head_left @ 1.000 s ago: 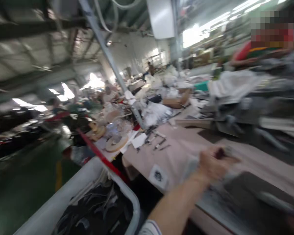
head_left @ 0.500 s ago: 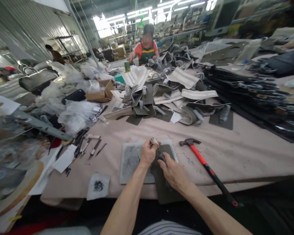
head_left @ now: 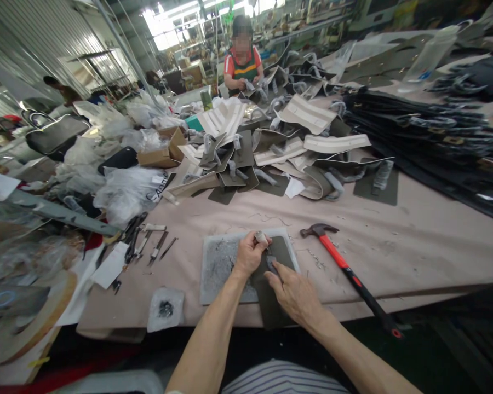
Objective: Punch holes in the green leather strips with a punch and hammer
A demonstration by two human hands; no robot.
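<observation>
My left hand [head_left: 250, 254] is closed around a short tool with a pale, round-ended handle [head_left: 261, 237]. The tool stands over a dark olive flat panel [head_left: 267, 301], its lower tip too small to make out. My right hand [head_left: 294, 293] rests on the same panel, thumb and fingers bent around a small grey wrapped piece [head_left: 271, 264] attached to it. Under the panel lies a worn grey board [head_left: 217, 279], and the panel's near end hangs past the table edge.
Right of the board lies a claw hammer [head_left: 342, 262] with a red and black handle. Hand tools [head_left: 158, 246] and a small tray of dark bits [head_left: 165, 309] are on the left. A pile of panels [head_left: 246, 158] fills the back, where a co-worker [head_left: 242, 60] handles pieces.
My view has shifted slightly; both hands keep nearly the same hold, with more of the grey wrapped piece showing. The co-worker's hand has moved from beside the green can to the pieces.
</observation>
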